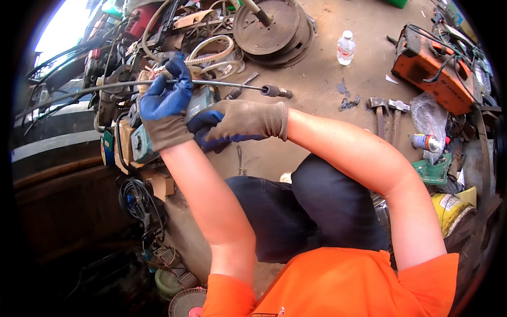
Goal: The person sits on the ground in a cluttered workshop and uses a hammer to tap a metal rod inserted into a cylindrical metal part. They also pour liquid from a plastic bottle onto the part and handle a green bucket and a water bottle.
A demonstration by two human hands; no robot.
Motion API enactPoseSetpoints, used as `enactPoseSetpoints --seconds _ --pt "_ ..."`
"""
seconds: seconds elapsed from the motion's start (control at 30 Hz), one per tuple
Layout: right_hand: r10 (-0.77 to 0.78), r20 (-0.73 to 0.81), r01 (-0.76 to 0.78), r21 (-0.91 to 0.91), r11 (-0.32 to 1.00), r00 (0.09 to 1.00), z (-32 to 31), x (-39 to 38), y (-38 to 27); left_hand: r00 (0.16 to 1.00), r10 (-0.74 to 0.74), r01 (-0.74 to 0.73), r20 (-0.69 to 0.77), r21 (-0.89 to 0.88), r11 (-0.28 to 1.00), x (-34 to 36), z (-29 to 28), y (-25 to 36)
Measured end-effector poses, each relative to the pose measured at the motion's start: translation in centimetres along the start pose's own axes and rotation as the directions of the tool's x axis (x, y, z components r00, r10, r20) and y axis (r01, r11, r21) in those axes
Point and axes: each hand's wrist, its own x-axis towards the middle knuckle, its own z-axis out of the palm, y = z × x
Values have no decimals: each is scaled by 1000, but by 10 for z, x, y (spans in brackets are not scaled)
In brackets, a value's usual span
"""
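Long, thin, dark metal rod (227, 84) w/ brown cylindrical end fitting (275, 91) ran through blue-and-brown-gloved L hand (168, 103), fingers curled round it, prob. for support; matching-gloved R hand (232, 122) hung just below, fingers bent, can't tell if holding.

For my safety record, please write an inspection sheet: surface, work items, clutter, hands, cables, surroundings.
Surface: brown floor, some dark scraps.
Work items: thin rod, dark end piece at its right end.
Clutter: two hammers, upright clear bottle, crumpled plastic bag.
Hands: both gloved; left hand holds the rod; right hand curled nearby, grip unclear.
Cables: black coil at left.
Surroundings: orange machine, rusty wheel, fan at lower edge.
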Motion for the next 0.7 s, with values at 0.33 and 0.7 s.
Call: enactPoseSetpoints --seconds 0.33,0.7 --pt "-359 -34 330 -321 888 933 28 9 10 1000 6 -6 29 -22 1000 -45 -27 0" --pt "-221 -145 50 -723 689 964 30 15 17 987 160 -160 -5 -17 987 -47 -50 17"
